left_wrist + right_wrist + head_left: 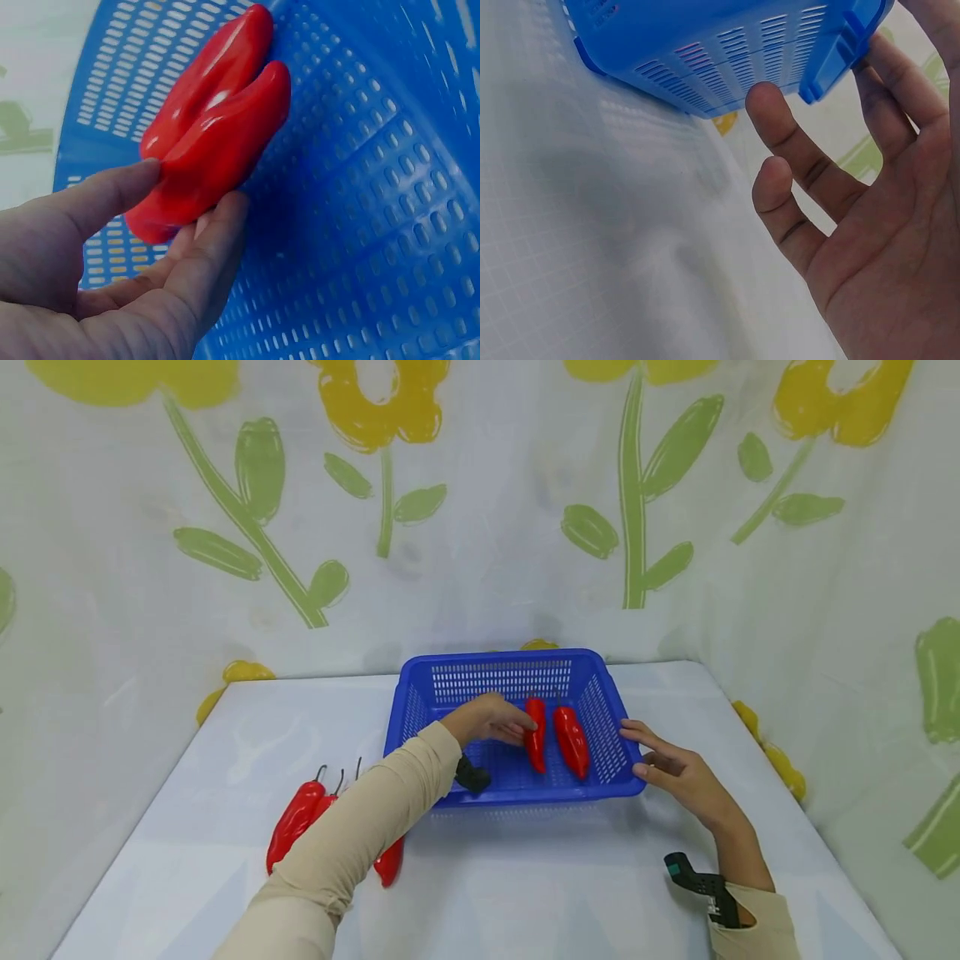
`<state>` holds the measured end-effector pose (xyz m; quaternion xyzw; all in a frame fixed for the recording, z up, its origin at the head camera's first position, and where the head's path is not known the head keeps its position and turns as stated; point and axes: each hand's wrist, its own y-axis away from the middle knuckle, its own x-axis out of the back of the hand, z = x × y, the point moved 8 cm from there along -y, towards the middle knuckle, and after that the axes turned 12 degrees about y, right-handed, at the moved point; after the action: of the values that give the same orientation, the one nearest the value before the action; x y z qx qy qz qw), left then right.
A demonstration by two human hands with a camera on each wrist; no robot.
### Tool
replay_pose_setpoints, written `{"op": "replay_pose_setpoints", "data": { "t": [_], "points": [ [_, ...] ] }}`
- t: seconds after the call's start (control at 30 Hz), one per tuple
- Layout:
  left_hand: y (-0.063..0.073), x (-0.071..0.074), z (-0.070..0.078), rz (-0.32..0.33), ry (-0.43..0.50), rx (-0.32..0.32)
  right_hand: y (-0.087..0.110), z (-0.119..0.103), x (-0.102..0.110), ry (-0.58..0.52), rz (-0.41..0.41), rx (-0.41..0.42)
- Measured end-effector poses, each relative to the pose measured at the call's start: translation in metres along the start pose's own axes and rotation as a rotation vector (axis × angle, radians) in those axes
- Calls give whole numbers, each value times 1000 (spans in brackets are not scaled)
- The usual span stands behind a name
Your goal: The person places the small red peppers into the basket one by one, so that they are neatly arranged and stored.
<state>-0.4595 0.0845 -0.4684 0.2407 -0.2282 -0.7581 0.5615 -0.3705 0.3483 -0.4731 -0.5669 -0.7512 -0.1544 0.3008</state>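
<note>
My left hand [498,718] reaches into a blue plastic basket [517,795] and pinches a red pepper [536,743] between thumb and fingers. In the left wrist view, that glossy pepper [217,146] lies alongside a second red pepper [217,64]. The second pepper [572,742] rests on the basket floor, to the right in the head view. At the basket's right rim is my right hand [686,781], its fingertips on the rim and its thumb by the front corner. The right wrist view shows loosely bent fingers [787,139] outside the perforated wall [735,64].
Several more red peppers [294,822] lie on the white table [487,893] left of the basket, partly hidden by the left sleeve [375,818]. A white cloth with flower prints [487,527] hangs behind the table.
</note>
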Motion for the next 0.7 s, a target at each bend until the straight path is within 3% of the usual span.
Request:
{"op": "replay_pose_setpoints", "data": {
  "t": [0.23,0.5,0.7],
  "points": [
    [-6,-11,-3,-7,-27,34,-1,3,1,-5,-3,11],
    [5,-4,12,90,-231,-87,-4,1,-1,7,-7,20],
    [7,-1,12,72,-227,-93,-2,5,2,11,-5,2]
  ]
}}
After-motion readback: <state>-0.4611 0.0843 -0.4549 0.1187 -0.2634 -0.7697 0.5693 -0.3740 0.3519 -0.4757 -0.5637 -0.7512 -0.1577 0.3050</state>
